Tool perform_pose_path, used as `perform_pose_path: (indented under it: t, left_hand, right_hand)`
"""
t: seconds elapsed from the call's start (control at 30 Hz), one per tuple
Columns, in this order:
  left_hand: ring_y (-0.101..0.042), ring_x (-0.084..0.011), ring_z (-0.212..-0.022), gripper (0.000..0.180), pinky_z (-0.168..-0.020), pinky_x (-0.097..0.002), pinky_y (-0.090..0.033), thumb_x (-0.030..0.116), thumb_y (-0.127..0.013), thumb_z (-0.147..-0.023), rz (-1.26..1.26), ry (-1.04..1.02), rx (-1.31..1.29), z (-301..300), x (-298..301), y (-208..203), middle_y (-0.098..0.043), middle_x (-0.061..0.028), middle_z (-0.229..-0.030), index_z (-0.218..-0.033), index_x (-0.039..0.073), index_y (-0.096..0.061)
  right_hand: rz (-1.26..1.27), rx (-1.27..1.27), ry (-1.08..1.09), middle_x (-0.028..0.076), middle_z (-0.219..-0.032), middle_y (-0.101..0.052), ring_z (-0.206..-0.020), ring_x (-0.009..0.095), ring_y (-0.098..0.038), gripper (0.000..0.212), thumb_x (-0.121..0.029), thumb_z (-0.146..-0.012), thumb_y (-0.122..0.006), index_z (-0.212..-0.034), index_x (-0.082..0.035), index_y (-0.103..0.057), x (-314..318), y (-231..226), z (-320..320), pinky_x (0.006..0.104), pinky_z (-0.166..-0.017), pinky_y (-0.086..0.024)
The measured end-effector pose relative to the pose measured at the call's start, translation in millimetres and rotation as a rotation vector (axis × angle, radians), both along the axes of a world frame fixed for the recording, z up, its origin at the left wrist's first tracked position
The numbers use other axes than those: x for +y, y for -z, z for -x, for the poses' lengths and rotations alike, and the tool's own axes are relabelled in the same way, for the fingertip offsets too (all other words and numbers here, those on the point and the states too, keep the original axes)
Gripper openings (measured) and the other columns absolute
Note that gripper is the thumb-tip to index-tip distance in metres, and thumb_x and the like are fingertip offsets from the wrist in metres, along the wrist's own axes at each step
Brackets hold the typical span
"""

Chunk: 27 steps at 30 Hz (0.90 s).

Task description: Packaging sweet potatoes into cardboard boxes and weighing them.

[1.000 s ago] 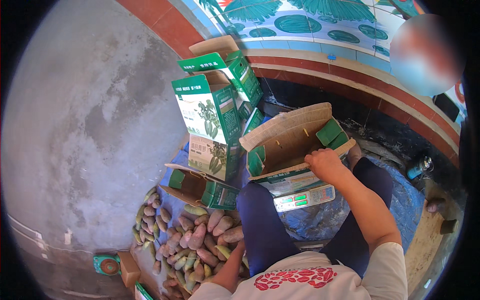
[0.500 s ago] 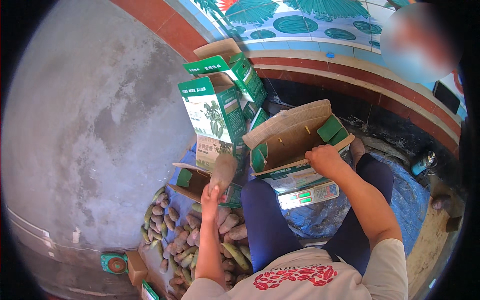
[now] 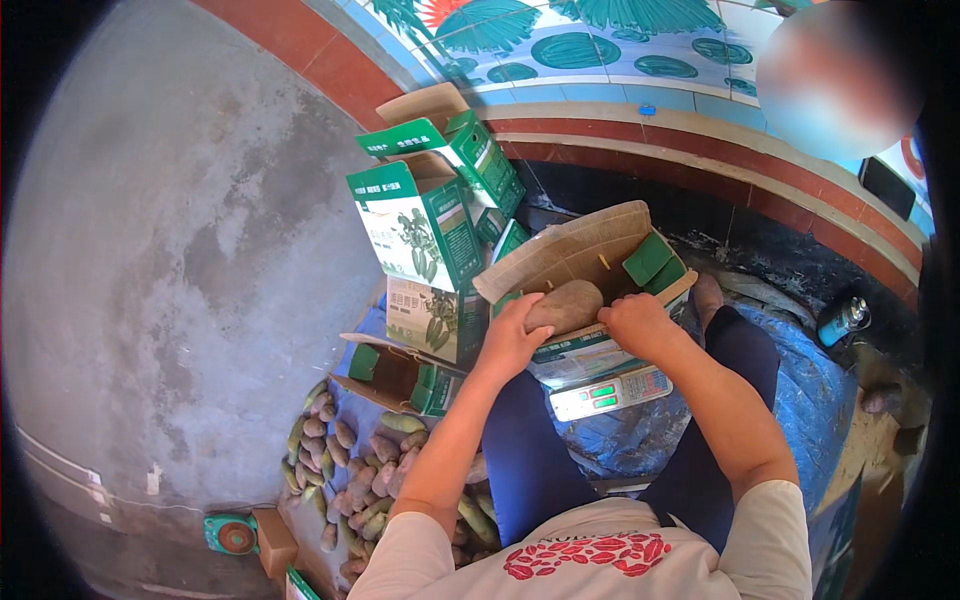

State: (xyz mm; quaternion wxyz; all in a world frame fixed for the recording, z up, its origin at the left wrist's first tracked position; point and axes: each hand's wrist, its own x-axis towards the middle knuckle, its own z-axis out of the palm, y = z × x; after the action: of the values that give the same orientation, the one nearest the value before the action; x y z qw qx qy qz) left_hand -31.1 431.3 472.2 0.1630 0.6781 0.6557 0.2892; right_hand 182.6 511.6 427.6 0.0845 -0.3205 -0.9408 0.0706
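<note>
In my left hand (image 3: 510, 340) is a thick, soil-brown radish (image 3: 566, 306), gripped at its left end. It lies over the mouth of an open green-and-white cardboard box (image 3: 565, 248) in front of me. My right hand (image 3: 637, 325) is closed on the near rim of that box, close to the radish's right end. The box's inside is partly hidden by the radish and my hands. Under the box's near side shows a white digital scale (image 3: 612, 395) with lit green displays, between my knees.
A pile of brown and green radishes (image 3: 385, 475) lies at my left on a blue tarp (image 3: 800, 410). Beside it stands a small open box (image 3: 400, 378). Stacked green-and-white boxes (image 3: 415, 225) rise beyond, near the tiled wall. A teal bottle (image 3: 845, 322) stands at far right.
My left hand has carried the radish rightward from beside the small open box to over the large box, turning it from upright to lying. My right hand stays on the rim.
</note>
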Motion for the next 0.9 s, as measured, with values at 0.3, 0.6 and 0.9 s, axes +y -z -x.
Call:
perform_pose_path:
  t: [0.3, 0.6, 0.9]
  left_hand:
    - [-0.056, -0.0353, -0.104, 0.044, -0.09, -0.0372, -0.044, 0.016, -0.067, -0.079, 0.2, 0.099, 0.077, -22, 34, 18, -0.059, -0.0198, -0.111, -0.12, 0.002, -0.054]
    - [-0.064, -0.024, -0.089, 0.023, -0.078, -0.0318, -0.05, 0.003, -0.056, -0.085, -0.167, -0.066, -0.214, 5, -4, 8, -0.064, -0.0141, -0.097, -0.107, 0.002, -0.061]
    - [-0.064, -0.0281, -0.086, 0.015, -0.076, -0.0345, -0.05, 0.002, -0.056, -0.084, -0.184, -0.548, -0.083, 96, -122, 91, -0.064, -0.0154, -0.091, -0.096, 0.001, -0.064]
  right_hand:
    - [0.0, 0.024, 0.01, 0.01, -0.077, -0.066, -0.075, 0.026, -0.065, 0.011, -0.015, -0.078, -0.056, -0.079, -0.009, -0.065, 1, 6, -1, 0.0384, -0.066, -0.051]
    - [0.126, -0.091, 0.025, 0.01, -0.082, -0.068, -0.08, 0.027, -0.066, 0.014, -0.01, -0.077, -0.056, -0.087, -0.009, -0.066, 0, -3, -1, 0.0374, -0.068, -0.051]
    - [0.019, -0.061, -0.016, 0.011, -0.082, -0.067, -0.08, 0.027, -0.066, 0.01, -0.01, -0.076, -0.057, -0.084, -0.009, -0.064, 0, -2, 2, 0.0381, -0.068, -0.051]
